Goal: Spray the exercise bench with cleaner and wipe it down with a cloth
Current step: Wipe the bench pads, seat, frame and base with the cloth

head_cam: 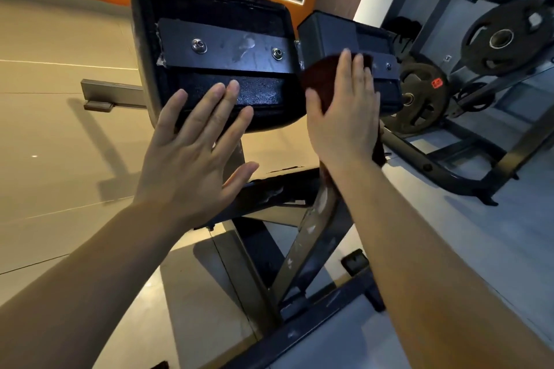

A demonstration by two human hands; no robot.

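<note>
The black exercise bench pad (pixel 215 12) stands tilted up, showing its underside with a metal plate (pixel 227 45) and two bolts. My left hand (pixel 195 156) lies flat with spread fingers against the pad's lower edge. A second black pad (pixel 335 33) sits to the right. My right hand (pixel 344 111) presses a dark red cloth (pixel 311 75) flat against that pad's underside, fingers straight. Part of the cloth hangs below my wrist. No spray bottle is in view.
The bench's dark metal frame (pixel 302 249) runs down between my forearms. Weight plates (pixel 506 39) hang on a rack at the right, with another plate (pixel 419 99) lower down. An orange wall and a mirror are behind. Beige floor spreads to the left.
</note>
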